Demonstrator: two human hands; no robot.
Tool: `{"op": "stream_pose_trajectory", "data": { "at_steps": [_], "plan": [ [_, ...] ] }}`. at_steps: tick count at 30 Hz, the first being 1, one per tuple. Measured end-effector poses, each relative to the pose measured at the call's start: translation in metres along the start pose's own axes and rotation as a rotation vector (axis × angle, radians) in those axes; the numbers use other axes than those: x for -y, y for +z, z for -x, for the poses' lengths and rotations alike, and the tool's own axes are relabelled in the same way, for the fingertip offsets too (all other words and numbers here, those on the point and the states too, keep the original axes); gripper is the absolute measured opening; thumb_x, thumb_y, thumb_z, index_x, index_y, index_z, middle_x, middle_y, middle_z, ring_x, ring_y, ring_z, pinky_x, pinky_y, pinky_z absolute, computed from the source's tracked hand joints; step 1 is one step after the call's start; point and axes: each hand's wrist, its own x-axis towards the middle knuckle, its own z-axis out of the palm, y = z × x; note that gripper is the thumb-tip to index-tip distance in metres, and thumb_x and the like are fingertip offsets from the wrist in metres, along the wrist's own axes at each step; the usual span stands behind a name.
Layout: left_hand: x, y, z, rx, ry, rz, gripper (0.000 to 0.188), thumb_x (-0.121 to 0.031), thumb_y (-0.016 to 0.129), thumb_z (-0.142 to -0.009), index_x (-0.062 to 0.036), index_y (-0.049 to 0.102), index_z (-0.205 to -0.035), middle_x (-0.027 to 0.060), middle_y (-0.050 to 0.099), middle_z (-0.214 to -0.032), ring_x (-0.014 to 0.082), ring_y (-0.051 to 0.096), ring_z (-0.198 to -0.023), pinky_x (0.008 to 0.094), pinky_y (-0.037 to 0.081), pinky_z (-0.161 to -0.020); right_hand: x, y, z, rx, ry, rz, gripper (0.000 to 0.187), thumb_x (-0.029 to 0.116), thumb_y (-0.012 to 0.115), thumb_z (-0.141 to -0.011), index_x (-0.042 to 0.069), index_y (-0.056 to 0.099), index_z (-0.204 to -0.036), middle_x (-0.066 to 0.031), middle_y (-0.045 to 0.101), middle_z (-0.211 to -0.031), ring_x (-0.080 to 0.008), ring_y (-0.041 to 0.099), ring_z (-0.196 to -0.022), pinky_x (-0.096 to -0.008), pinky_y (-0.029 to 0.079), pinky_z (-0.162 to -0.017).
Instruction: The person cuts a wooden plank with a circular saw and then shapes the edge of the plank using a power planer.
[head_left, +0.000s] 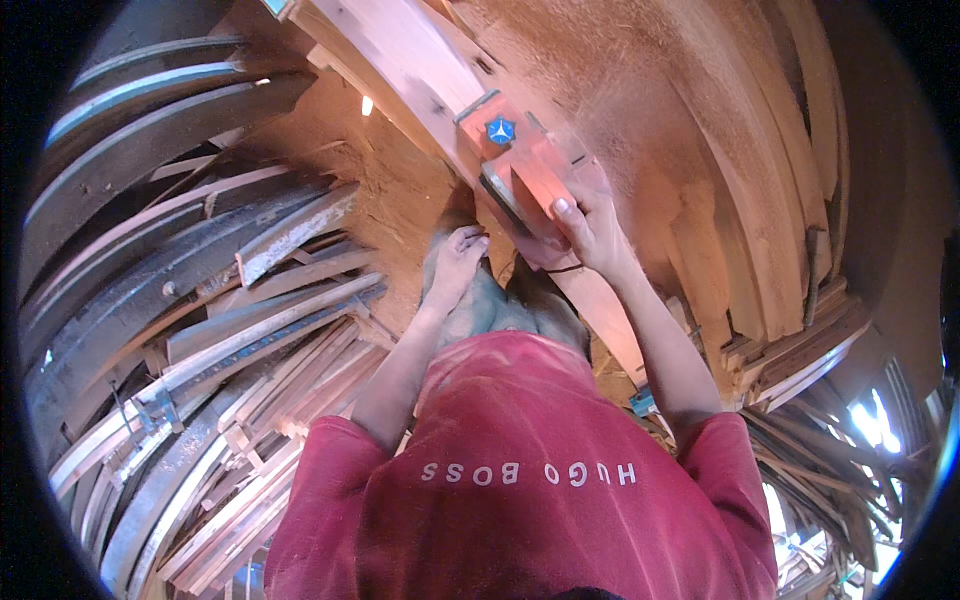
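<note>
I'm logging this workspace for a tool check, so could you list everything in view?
power tool: one, orange with a blue badge, on the long board
long board: one, pale wood, running from top centre under the tool
stacked timber: many pieces, grey and brown, left
planks: several, tan, right
sawdust: uncounted, brown, around the long board
small object: one, blue, right of the shirt, kind unclear
shirt: one, red, worn
left hand: one, bare, fingers bent, left of the tool
right hand: one, bare, gripping the tool
</note>
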Motion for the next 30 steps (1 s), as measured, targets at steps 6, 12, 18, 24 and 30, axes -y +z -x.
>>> {"op": "stream_pose_trajectory", "data": {
  "at_steps": [6,12,18,24,30],
  "plan": [
    [-0.043,-0.021,-0.039,0.004,0.092,-0.019,0.053,-0.009,0.07,-0.092,0.0041,0.047,-0.137,0.016,0.062,-0.125,0.0178,0.062,-0.108,0.0299,0.05,-0.091,0.05,0.02,-0.097,-0.054,-0.053,-0.051,0.053,0.047,0.054,-0.097,-0.003,0.067,-0.092,-0.0184,0.063,-0.075,-0.0229,0.059,-0.071,-0.0396,0.048,-0.068],
    [-0.069,-0.03,-0.075,-0.038,0.297,-0.079,0.068,-0.009,0.081,-0.082,0.0031,0.041,-0.137,0.0113,0.057,-0.119,0.0185,0.06,-0.106,0.0312,0.053,-0.088,0.096,0.037,-0.184,-0.139,-0.179,-0.011,0.052,0.047,0.054,-0.097,-0.003,0.066,-0.088,-0.0198,0.06,-0.071,-0.0236,0.056,-0.066,-0.0404,0.046,-0.065],
    [-0.101,-0.026,-0.075,0.069,0.339,-0.197,0.072,-0.001,0.078,-0.081,0.003,0.036,-0.139,0.0126,0.054,-0.121,0.0213,0.062,-0.106,0.0308,0.054,-0.087,0.146,0.047,-0.27,-0.162,-0.226,0.033,0.052,0.046,0.053,-0.099,-0.003,0.067,-0.088,-0.0139,0.056,-0.064,-0.02,0.054,-0.062,-0.0382,0.044,-0.061],
    [-0.107,-0.029,-0.073,0.142,0.219,-0.03,0.079,0.001,0.075,-0.083,0.007,0.027,-0.146,0.0163,0.053,-0.13,0.0219,0.062,-0.109,0.0301,0.053,-0.093,0.174,0.061,-0.338,-0.217,-0.335,0.075,0.055,0.049,0.049,-0.1,0.0,0.072,-0.097,-0.0099,0.05,-0.057,-0.0184,0.053,-0.057,-0.0375,0.045,-0.06],
    [-0.084,-0.033,-0.08,0.12,0.293,-0.085,0.078,-0.002,0.075,-0.085,0.0103,0.026,-0.144,0.0164,0.058,-0.125,0.0213,0.061,-0.114,0.0303,0.053,-0.094,0.195,0.072,-0.398,-0.244,-0.439,0.158,0.055,0.049,0.046,-0.101,0.002,0.072,-0.102,-0.0109,0.054,-0.06,-0.0212,0.058,-0.061,-0.0384,0.049,-0.065]
  ]
}}
